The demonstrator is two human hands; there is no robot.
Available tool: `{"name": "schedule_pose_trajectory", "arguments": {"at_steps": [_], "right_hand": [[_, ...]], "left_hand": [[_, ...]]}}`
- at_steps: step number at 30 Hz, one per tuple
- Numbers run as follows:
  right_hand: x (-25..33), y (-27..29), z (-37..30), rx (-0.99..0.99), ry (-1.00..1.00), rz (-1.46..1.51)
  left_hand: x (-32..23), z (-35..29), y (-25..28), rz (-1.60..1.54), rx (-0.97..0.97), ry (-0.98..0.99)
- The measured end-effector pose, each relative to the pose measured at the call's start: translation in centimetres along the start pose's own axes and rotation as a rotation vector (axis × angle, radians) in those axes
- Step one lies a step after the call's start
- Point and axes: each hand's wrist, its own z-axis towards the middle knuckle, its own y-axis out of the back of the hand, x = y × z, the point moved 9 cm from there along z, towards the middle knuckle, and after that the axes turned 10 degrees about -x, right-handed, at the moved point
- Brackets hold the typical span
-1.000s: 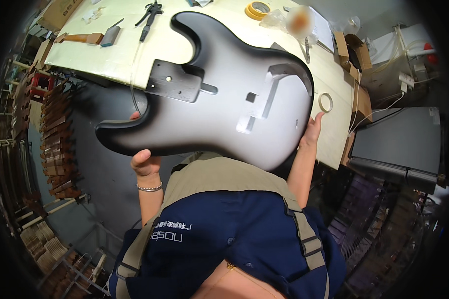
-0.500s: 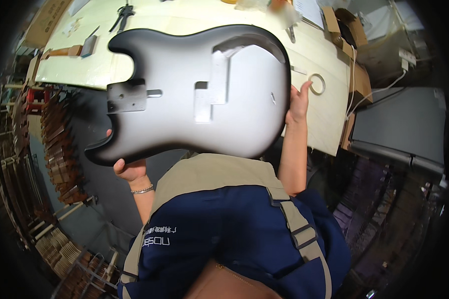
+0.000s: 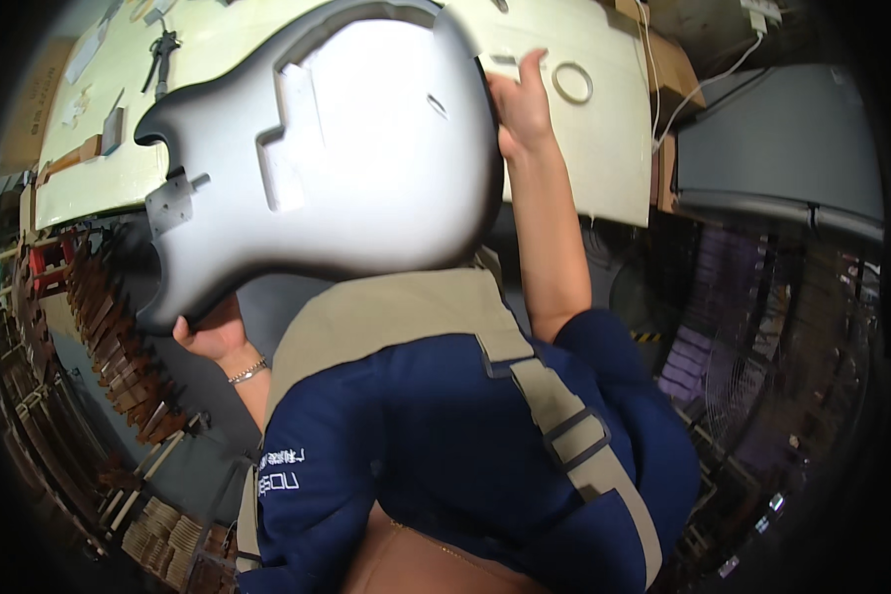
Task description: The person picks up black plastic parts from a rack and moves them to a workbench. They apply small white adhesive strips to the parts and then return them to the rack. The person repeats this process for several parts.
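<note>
An electric guitar body (image 3: 366, 148), silver-white with a dark burst edge, is held up in front of my apron, over the near edge of the table. Its face with the routed cavities is toward me, and its right end is raised. My left hand (image 3: 213, 332) grips the horn at the lower left, thumb in front and fingers hidden behind. On the rounded right end, my right hand (image 3: 522, 109) presses against the rim with the thumb sticking up; its fingers are partly hidden behind the body.
On the pale-covered table (image 3: 604, 158) lie a ring of tape (image 3: 572, 83), a black spray gun (image 3: 160, 59) and a wooden-handled brush (image 3: 79, 153). A rack of brown wooden parts (image 3: 119, 346) stands at left. Cardboard boxes (image 3: 668, 64) and a grey surface (image 3: 777, 148) are at right.
The guitar body has come closer and moved left in view, its right end tilting upward. Both hands have kept hold of it, and the view has shifted.
</note>
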Motion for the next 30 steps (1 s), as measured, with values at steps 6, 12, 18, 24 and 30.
{"name": "schedule_pose_trajectory", "arguments": {"at_steps": [6,12,18,24,30], "right_hand": [[-0.7,-0.5,0.5,0.050,-0.052,-0.087],[-0.6,0.0,0.5,0.075,-0.067,0.014],[-1.6,2.8,2.3,0.021,-0.064,-0.016],[-1.7,4.3,2.8,-0.011,0.001,0.041],[-3.0,5.7,2.5,-0.098,-0.104,0.115]], "left_hand": [[-1.0,-0.8,-3.0,0.043,-0.006,0.002],[-2.5,-2.2,-5.5,0.093,-0.006,-0.108],[-3.1,-3.7,-7.8,0.092,0.020,-0.153],[-3.1,-3.9,-8.5,0.035,0.026,-0.143],[-2.7,-4.0,-10.9,0.002,0.158,-0.071]]}}
